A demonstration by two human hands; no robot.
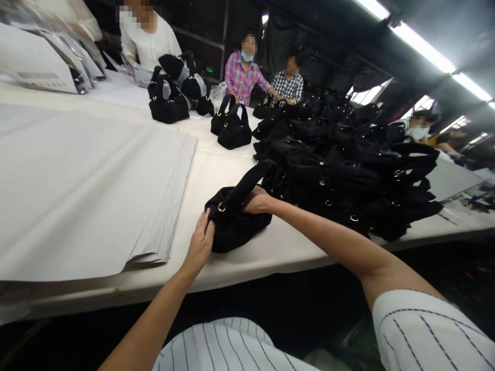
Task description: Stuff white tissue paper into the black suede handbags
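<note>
A small black handbag [240, 229] with a gold ring and an arched handle rests on the pale table in front of me. My left hand [201, 237] holds its left end, fingers pressed against the fabric. My right hand [257, 201] reaches under the handle into the top of the same bag. Its fingers are hidden inside, so whether they grip anything does not show. Just to the right of this bag lies a large heap of black handbags [328, 178] with gold fittings.
A stack of large white paper sheets [88, 190] covers the left of the table [216, 165]. Two finished-looking bags [234, 131] stand farther back, with more bags [168, 103] behind left. Several people work around the table, one in a plaid shirt [242, 77].
</note>
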